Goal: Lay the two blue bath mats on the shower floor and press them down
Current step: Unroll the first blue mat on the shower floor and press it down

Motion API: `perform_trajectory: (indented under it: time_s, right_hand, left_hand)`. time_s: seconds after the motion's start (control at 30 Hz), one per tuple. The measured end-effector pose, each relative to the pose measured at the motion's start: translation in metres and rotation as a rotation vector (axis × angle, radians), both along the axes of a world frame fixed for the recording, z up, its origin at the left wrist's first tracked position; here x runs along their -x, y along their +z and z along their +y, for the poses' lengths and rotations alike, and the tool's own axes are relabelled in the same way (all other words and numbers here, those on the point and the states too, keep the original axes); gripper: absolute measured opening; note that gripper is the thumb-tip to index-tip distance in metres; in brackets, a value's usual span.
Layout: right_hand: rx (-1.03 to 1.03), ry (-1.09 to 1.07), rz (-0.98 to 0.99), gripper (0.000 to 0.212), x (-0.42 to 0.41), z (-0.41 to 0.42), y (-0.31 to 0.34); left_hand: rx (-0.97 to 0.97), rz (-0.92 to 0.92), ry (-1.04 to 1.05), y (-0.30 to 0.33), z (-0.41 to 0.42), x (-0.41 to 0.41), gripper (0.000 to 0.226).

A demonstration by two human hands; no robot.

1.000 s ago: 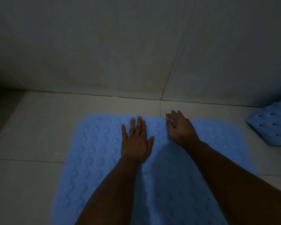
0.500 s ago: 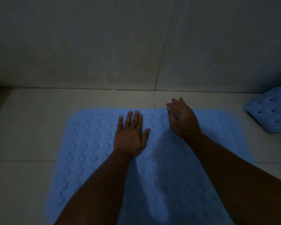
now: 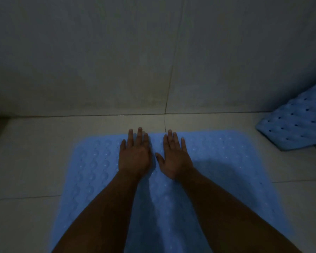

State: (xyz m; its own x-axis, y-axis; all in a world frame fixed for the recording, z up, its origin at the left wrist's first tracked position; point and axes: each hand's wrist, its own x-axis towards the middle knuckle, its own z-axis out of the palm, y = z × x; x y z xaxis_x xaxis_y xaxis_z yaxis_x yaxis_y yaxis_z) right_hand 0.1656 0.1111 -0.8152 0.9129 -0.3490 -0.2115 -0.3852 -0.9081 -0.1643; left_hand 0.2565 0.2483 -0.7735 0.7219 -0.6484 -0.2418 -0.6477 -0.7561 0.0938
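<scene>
Your left hand (image 3: 135,157) and right hand (image 3: 174,161) lie flat side by side on the far end of the bath mat (image 3: 226,170), which spreads over the shower floor (image 3: 35,152). Your fingertips reach its far edge. Beyond your hands rises the wall (image 3: 117,61). Far right of your right hand, a second mat (image 3: 295,128) lies against the wall.

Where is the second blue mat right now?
In the head view, the second mat lies at the far right by the wall, apart from the flat mat.
</scene>
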Motion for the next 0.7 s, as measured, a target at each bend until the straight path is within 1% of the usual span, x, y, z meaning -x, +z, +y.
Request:
perform_trajectory:
  time_s: [0.07, 0.17, 0.23, 0.3, 0.33, 0.4, 0.47, 0.5, 0.57, 0.6, 0.7]
  right_hand:
    - [0.053, 0.006, -0.095, 0.083, 0.006, 0.002, -0.012]
    - [0.065, 0.015, -0.217, 0.08, 0.011, 0.003, -0.019]
    - [0.064, 0.012, -0.266, 0.076, 0.01, 0.0, -0.02]
    - [0.051, 0.004, -0.272, 0.075, 0.01, 0.0, -0.02]
    - [0.042, 0.004, -0.258, 0.078, 0.01, 0.0, -0.02]
    - [0.013, 0.015, -0.182, 0.091, 0.01, 0.002, -0.016]
    - [-0.055, 0.029, -0.049, 0.102, 0.006, -0.001, -0.003]
    - [-0.119, 0.027, 0.055, 0.102, 0.0, -0.009, 0.01]
    - [-0.277, 0.004, 0.243, 0.096, -0.022, -0.028, 0.049]
    - [-0.308, -0.02, 0.267, 0.09, -0.031, -0.04, 0.072]
    - [-0.276, -0.115, 0.151, 0.076, -0.034, -0.074, 0.115]
  left_hand:
    - [0.008, -0.04, -0.005, -0.01, 0.005, -0.004, 0.067]
    - [0.036, -0.074, 0.01, -0.023, 0.011, -0.01, 0.067]
    - [0.081, -0.075, 0.026, -0.029, 0.013, -0.013, 0.065]
    - [0.099, -0.076, 0.041, -0.035, 0.016, -0.016, 0.064]
    - [0.099, -0.074, 0.05, -0.037, 0.018, -0.017, 0.066]
    - [0.096, -0.064, 0.069, -0.039, 0.021, -0.019, 0.067]
    - [0.066, -0.043, 0.081, -0.036, 0.021, -0.018, 0.064]
    - [0.053, -0.029, 0.077, -0.032, 0.017, -0.015, 0.063]
    - [0.029, -0.025, 0.048, -0.018, 0.011, -0.011, 0.063]
    - [0.016, -0.024, 0.027, -0.013, 0.006, -0.008, 0.063]
    - [0.011, -0.024, -0.04, -0.001, -0.016, 0.007, 0.063]
